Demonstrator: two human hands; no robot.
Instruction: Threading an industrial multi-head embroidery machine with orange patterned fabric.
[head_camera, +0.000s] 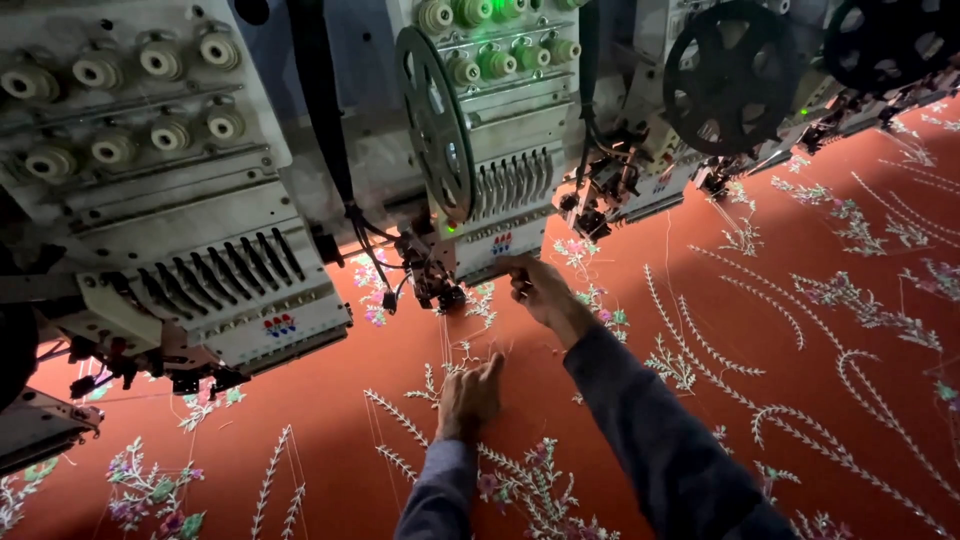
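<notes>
Red embroidered cloth (330, 420) under left hand (470, 397)

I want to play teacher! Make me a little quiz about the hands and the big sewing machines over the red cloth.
1. True or false: the left hand lies on the red embroidered fabric.
2. Which hand reaches up to the needle area of the middle embroidery head?
A. right hand
B. left hand
C. neither
3. Fill in: the small light glowing on the middle embroidery head is ____.

Key:
1. True. Its fingers are spread on the cloth beside the stitched sprigs.
2. A. The right hand is raised close under that head.
3. Green.
</notes>
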